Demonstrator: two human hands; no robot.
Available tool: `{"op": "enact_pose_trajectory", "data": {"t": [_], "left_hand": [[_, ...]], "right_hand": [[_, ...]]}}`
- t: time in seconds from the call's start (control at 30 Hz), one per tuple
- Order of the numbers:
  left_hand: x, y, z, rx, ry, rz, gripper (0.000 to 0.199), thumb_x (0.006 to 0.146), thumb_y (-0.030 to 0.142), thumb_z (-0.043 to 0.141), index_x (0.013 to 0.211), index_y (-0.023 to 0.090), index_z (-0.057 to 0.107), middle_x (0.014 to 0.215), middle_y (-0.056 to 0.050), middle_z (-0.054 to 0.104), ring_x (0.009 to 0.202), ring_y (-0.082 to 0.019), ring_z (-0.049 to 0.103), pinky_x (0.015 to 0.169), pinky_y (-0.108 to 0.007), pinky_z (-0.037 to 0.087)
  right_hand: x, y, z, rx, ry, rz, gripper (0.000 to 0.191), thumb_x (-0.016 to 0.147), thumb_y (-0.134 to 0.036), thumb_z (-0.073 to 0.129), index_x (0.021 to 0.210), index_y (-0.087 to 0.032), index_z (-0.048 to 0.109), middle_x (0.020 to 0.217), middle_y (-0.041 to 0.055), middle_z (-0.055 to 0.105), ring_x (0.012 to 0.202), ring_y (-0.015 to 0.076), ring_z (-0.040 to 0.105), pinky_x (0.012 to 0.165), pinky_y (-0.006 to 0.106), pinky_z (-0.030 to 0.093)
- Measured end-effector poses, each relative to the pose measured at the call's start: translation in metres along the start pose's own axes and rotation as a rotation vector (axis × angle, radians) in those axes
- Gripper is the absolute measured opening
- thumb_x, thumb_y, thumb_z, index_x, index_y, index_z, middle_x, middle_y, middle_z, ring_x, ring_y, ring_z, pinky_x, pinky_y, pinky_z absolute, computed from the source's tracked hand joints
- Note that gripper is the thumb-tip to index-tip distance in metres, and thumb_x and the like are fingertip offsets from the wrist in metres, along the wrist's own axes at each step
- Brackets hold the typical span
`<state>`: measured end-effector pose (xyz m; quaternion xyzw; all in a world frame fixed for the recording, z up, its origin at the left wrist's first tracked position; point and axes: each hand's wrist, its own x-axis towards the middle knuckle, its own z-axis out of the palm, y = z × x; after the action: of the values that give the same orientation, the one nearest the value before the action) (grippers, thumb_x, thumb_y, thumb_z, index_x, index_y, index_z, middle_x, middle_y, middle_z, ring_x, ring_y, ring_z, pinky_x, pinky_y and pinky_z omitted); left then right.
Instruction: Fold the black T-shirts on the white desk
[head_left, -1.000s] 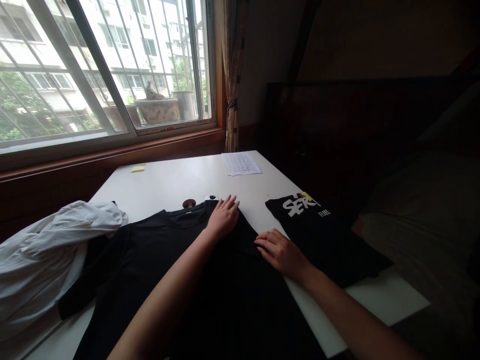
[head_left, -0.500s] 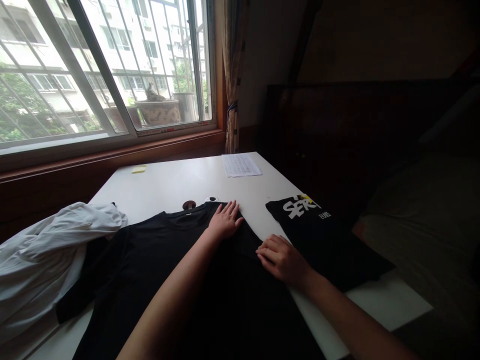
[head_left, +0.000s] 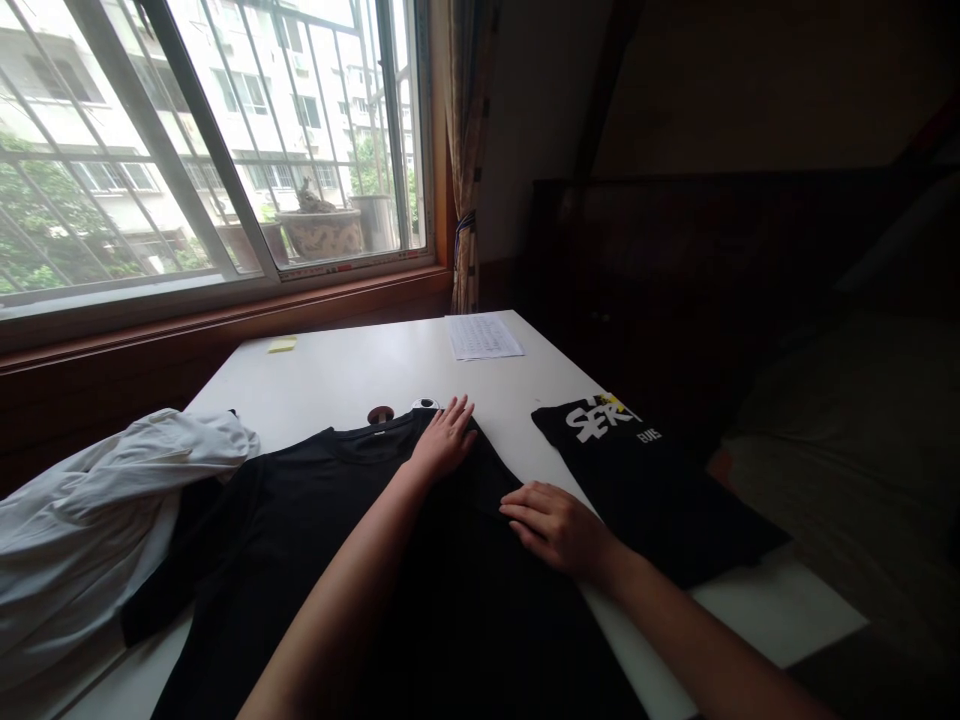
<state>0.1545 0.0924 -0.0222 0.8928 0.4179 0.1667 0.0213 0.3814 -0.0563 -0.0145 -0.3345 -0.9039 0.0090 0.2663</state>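
Note:
A black T-shirt (head_left: 300,540) lies spread on the white table (head_left: 360,360), its collar toward the window and one sleeve out to the left. My left hand (head_left: 444,440) rests flat on the shirt's right shoulder, fingers stretched out. Lower down, at the right edge of the shirt near the sleeve, my right hand (head_left: 555,525) lies palm down with its fingers extended over the fabric. The right sleeve appears folded inward under that hand, though the dark cloth hides detail. Further right sits a folded black shirt (head_left: 652,490) with white and yellow lettering.
A heap of white cloth (head_left: 120,510) covers the table's left side. Printed paper (head_left: 484,337) and a yellow sticky note pad (head_left: 283,344) lie at the far end. A small round object (head_left: 426,404) and a brown-rimmed hole (head_left: 380,414) show beyond the collar. A barred window (head_left: 225,150) stands behind.
My right hand has slid slightly left over the shirt and its fingers have straightened. My left hand stays on the shoulder, its fingers a little raised. The view has tilted slightly.

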Motion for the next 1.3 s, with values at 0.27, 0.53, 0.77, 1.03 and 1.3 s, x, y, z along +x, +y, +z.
{"op": "enact_pose_trajectory", "data": {"t": [0.27, 0.53, 0.77, 1.03, 1.3], "left_hand": [[-0.077, -0.003, -0.037, 0.004, 0.005, 0.151, 0.044, 0.103, 0.032, 0.049, 0.146, 0.023, 0.050, 0.159, -0.008, 0.043, 0.151, -0.028, 0.029, 0.122, -0.054, 0.031], [-0.206, -0.033, -0.081, 0.111, -0.084, 0.029, 0.059, 0.105, 0.043, 0.045, 0.159, 0.033, 0.025, 0.164, -0.002, 0.030, 0.153, -0.028, 0.024, 0.120, -0.056, 0.033], [-0.288, -0.074, -0.090, 0.218, -0.027, -0.090, 0.062, 0.105, 0.042, 0.045, 0.161, 0.035, 0.019, 0.163, -0.003, 0.033, 0.149, -0.028, 0.032, 0.117, -0.054, 0.037], [-0.294, -0.074, -0.077, 0.268, -0.073, -0.194, 0.065, 0.104, 0.045, 0.044, 0.161, 0.036, 0.013, 0.164, -0.002, 0.029, 0.150, -0.027, 0.030, 0.121, -0.054, 0.031], [-0.285, -0.064, -0.078, 0.306, -0.080, -0.197, 0.064, 0.105, 0.046, 0.041, 0.161, 0.034, 0.013, 0.165, -0.001, 0.027, 0.152, -0.026, 0.028, 0.123, -0.050, 0.028]], "right_hand": [[0.001, -0.002, -0.003, 0.010, -0.023, 0.002, 0.026, 0.097, -0.019, 0.056, 0.120, -0.020, 0.068, 0.114, 0.0097, 0.072, 0.103, 0.0235, 0.066, 0.090, 0.041, 0.057], [0.004, -0.002, -0.003, -0.073, -0.043, -0.039, 0.025, 0.095, -0.019, 0.056, 0.116, -0.020, 0.071, 0.109, 0.0093, 0.073, 0.100, 0.0242, 0.067, 0.088, 0.043, 0.056], [0.042, -0.013, -0.010, -0.082, 0.023, 0.115, 0.030, 0.100, -0.027, 0.051, 0.123, -0.019, 0.069, 0.126, 0.0118, 0.068, 0.121, 0.0275, 0.061, 0.106, 0.047, 0.050], [0.130, -0.021, 0.054, 0.046, -0.207, 0.289, 0.069, 0.104, -0.059, 0.029, 0.158, -0.016, 0.036, 0.167, 0.0108, 0.025, 0.154, 0.0298, 0.021, 0.125, 0.050, 0.022], [0.129, 0.004, 0.080, 0.047, -0.373, 0.323, 0.081, 0.098, -0.073, 0.022, 0.162, -0.023, 0.026, 0.169, 0.0061, 0.018, 0.157, 0.0277, 0.009, 0.126, 0.050, 0.003]]}}
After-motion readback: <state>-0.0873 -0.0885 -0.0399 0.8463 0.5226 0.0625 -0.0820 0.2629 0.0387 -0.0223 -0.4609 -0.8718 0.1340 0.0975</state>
